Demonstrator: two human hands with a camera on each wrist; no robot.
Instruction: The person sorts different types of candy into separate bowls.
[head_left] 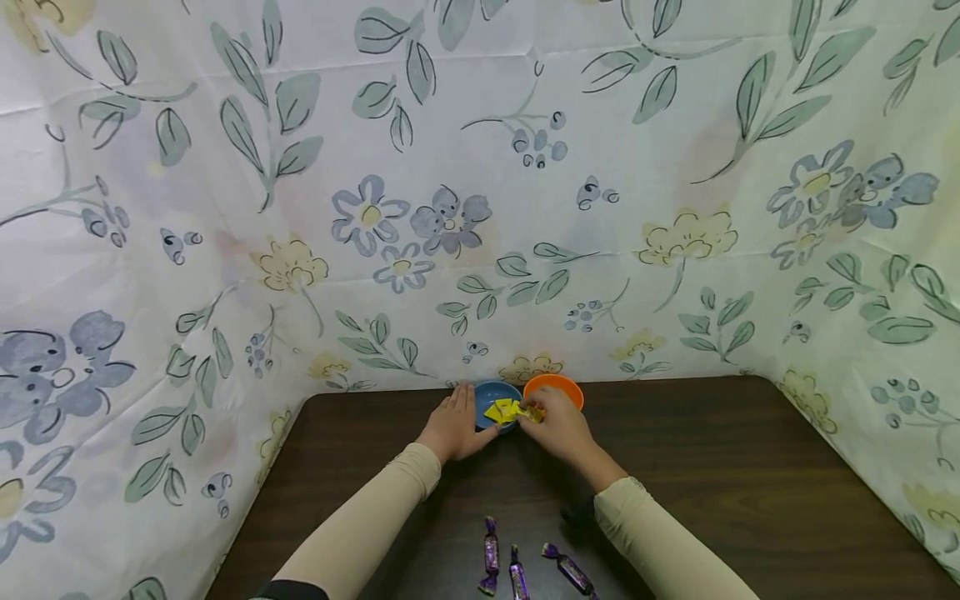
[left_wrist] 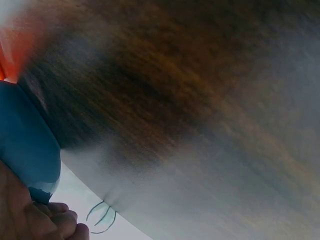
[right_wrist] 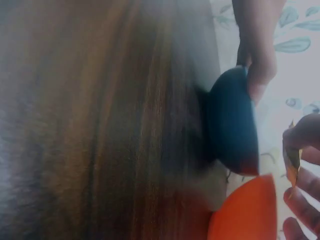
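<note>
My left hand point(head_left: 456, 425) holds the left side of a blue bowl point(head_left: 491, 392), its thumb spread along the near side. Several yellow-wrapped pieces point(head_left: 501, 410) lie in that bowl. Over the bowl's right edge, my right hand point(head_left: 558, 429) pinches a small piece in a shiny gold-yellow wrapper point(right_wrist: 292, 162) between thumb and fingers. An orange bowl point(head_left: 555, 381) stands just right of the blue one, partly hidden behind the right hand; the right wrist view shows its outer wall point(right_wrist: 247, 212).
Purple-wrapped candies with twisted ends, among them one candy point(head_left: 491, 557), lie near the front of the dark wooden table point(head_left: 712, 467). A dark object point(head_left: 577, 512) sits by the right sleeve. Floral cloth point(head_left: 480, 208) hangs behind the table and along its sides.
</note>
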